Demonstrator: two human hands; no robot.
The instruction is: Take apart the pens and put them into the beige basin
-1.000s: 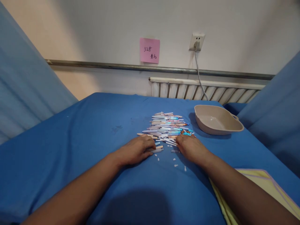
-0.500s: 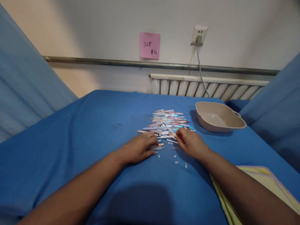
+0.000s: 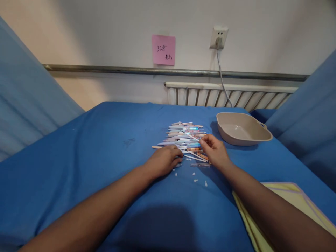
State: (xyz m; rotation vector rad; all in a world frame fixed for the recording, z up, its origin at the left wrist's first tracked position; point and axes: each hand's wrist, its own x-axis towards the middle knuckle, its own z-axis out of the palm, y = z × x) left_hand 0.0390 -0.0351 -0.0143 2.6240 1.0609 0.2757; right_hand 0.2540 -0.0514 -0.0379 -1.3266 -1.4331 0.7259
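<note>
A pen refill (image 3: 191, 136), thin and white with a dark tip at its far left end, is pinched between the thumb and fingers of my right hand (image 3: 214, 149). It slants over a heap of pens and pen parts (image 3: 181, 134) in pale and bright colours. My left hand (image 3: 164, 159) rests at the heap's near left side, its fingers bent but apart, covering some pens. Loose white refills (image 3: 195, 158) and a clear pen barrel (image 3: 200, 165) lie between my hands. Several small white bits (image 3: 195, 181) are scattered nearer to me.
A beige basin (image 3: 244, 141) stands at the right back of the blue-covered table (image 3: 105, 140). A folded yellow cloth (image 3: 280, 196) lies under my right forearm. Blue curtains (image 3: 23, 94) hang on both sides. Behind are a radiator (image 3: 199, 96) and a plugged-in cable (image 3: 222, 75).
My right hand has lifted and shifted slightly right and away, carrying the refill. My left hand has slid right over the near pens, hiding a beige one. The view has shifted slightly.
</note>
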